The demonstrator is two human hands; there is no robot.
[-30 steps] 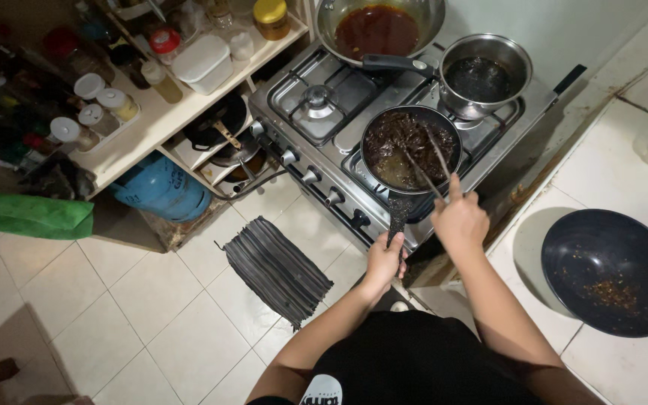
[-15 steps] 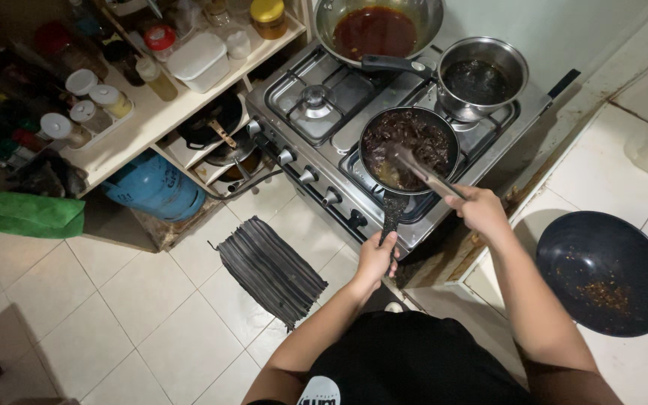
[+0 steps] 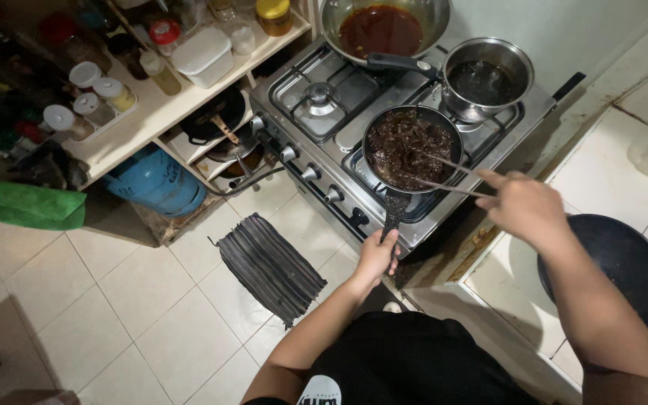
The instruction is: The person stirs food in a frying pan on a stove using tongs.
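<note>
A small dark frying pan full of dark brown shredded food sits on the front right burner of a silver gas stove. My left hand grips the pan's black handle at the stove's front edge. My right hand, to the right of the pan, holds a pair of wooden chopsticks whose tips reach into the food.
A wok of reddish sauce and a steel pot stand on the back burners. A dark wok rests on the white counter at right. Left of the stove are shelves with jars, a blue gas cylinder and a striped floor mat.
My right hand has drawn back to the right of the pan, with the chopsticks now lying flatter. My left hand has stayed on the handle.
</note>
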